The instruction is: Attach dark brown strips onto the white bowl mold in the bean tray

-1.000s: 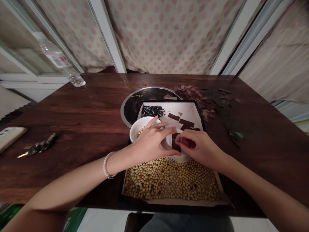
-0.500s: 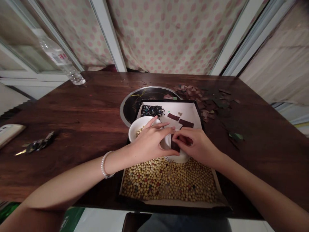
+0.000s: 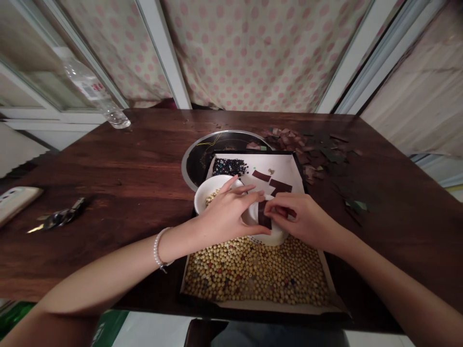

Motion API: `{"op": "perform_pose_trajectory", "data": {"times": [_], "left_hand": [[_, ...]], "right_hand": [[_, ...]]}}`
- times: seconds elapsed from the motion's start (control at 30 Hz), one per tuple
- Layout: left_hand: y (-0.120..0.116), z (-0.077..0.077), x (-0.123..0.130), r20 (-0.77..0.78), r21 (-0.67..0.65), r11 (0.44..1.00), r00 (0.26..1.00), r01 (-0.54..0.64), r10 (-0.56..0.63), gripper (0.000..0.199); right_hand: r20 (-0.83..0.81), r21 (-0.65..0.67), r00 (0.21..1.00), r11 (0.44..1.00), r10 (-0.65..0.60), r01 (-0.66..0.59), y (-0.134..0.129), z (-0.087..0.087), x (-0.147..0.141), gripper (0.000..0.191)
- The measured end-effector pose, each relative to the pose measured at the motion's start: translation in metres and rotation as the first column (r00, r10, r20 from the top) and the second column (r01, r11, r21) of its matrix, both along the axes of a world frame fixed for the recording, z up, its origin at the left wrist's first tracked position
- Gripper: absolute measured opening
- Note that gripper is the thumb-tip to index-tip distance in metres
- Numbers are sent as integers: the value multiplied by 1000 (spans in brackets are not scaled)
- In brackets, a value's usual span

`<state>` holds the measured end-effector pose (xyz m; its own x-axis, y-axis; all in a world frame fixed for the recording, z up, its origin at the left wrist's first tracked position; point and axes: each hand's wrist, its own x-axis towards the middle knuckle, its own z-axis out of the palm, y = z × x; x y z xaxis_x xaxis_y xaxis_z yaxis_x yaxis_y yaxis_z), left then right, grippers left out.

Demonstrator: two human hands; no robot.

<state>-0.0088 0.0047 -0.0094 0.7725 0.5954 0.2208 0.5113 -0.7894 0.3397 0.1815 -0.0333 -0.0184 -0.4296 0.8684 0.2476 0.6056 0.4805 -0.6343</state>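
A dark brown wooden desk (image 3: 144, 164) is showing reddish grain on its left side. Near its far left corner a clear plastic bottle (image 3: 96, 91) is standing; nearer, a pale phone (image 3: 20, 200) is lying beside a bunch of keys (image 3: 60, 219). A black-edged tray (image 3: 285, 166) is resting toward the near middle, partly hiding a round dark dish (image 3: 197, 159). Reddish-brown scraps (image 3: 289, 140) and green scraps (image 3: 331, 155) are lying loosely farther right.

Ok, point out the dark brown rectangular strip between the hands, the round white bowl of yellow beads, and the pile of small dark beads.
Dark brown strip (image 3: 264, 220): head view, lower part.
Round white bowl (image 3: 200, 196): head view, left inner wall.
Pile of dark beads (image 3: 228, 166): head view, on its middle.
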Motion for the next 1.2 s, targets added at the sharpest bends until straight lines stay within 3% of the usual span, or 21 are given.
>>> {"op": "perform_pose_trajectory", "data": {"times": [0.07,0.2,0.33,0.47,0.6,0.73,0.8,1.0,1.2], "left_hand": [[0,0,0,-1,4,1000,1000,5,-5,60],[1,-1,-1,3,22,1000,1000,0,0,61],[1,-2,-1,-3,37,999,1000,9,-8,61],[2,-2,-1,-20,36,999,1000,-1,2,64],[4,-3,-1,-31,44,999,1000,-1,2,62],[4,-4,-3,-36,36,999,999,-23,25,66],[3,-4,-3,-39,38,999,999,-31,32,66],[2,0,-3,-72,82,997,997,-8,14,71],[0,4,-4,-74,90,996,997,12,-5,82]], "right_hand": [[-17,12,999,999,-31,32,1,1,0,8],[-20,-44,999,998,43,-43,2,1,2,8],[-16,29,1000,999,-22,22,2,0,3,7],[17,35,997,997,75,-76,2,0,2,6],[84,70,996,998,-8,2,2,4,1,7],[104,37,992,996,77,-81,1,6,1,6],[104,57,993,997,54,-60,1,5,2,7],[-191,198,977,971,-98,136,2,-2,4,10],[-245,307,969,944,-41,118,-3,-3,5,9]]}}
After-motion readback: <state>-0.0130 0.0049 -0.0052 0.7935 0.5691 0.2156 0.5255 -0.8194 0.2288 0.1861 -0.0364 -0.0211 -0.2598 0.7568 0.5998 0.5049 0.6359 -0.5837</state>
